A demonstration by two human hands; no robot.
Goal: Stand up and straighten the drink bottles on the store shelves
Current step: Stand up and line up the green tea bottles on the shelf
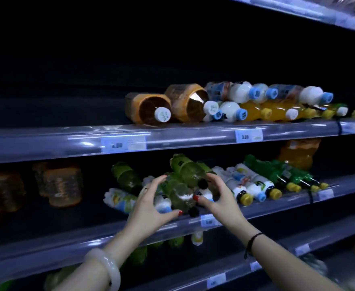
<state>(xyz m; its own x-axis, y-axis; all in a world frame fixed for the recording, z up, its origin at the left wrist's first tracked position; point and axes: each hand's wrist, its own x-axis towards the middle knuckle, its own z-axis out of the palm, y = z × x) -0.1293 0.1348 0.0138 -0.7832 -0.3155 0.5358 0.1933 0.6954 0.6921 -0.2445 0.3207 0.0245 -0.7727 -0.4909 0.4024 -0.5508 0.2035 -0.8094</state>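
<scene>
Two bottles (183, 198) seemingly cap-forward, flat.

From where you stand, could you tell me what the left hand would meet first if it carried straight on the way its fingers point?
Most likely the pale green bottle with the black cap, lying on its side between both hands. The left hand is open, fingers curved toward it, though depth is hard to judge.

Green and white bottles (188, 171) lie toppled on shelf (277, 203).
</scene>
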